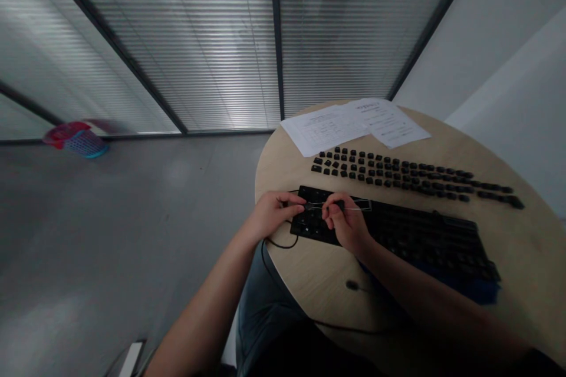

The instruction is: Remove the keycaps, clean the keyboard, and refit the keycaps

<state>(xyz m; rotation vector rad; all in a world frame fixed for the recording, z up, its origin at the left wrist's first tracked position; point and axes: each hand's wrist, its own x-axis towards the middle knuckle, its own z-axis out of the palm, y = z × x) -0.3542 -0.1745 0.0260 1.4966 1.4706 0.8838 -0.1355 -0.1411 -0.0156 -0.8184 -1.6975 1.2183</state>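
A black keyboard (418, 218) lies on a round wooden table, its left part showing bare switch places. My right hand (345, 218) is closed on a wire keycap puller (362, 205), with thin wire loops sticking out on both sides of the fingers. Over the keyboard's left end, the puller's left tip meets a small dark keycap (308, 206). The thumb and fingers of my left hand (276, 211) pinch at this keycap; its exact outline is hard to make out. Behind the keyboard, loose black keycaps (369, 169) are laid out in rows.
Printed paper sheets (331, 126) lie at the table's (283, 159) far edge. A black cable (283, 246) loops at the left edge. Something blue (481, 291) sits under the keyboard's near right side. A basket (86, 142) stands on the floor by the glass partition.
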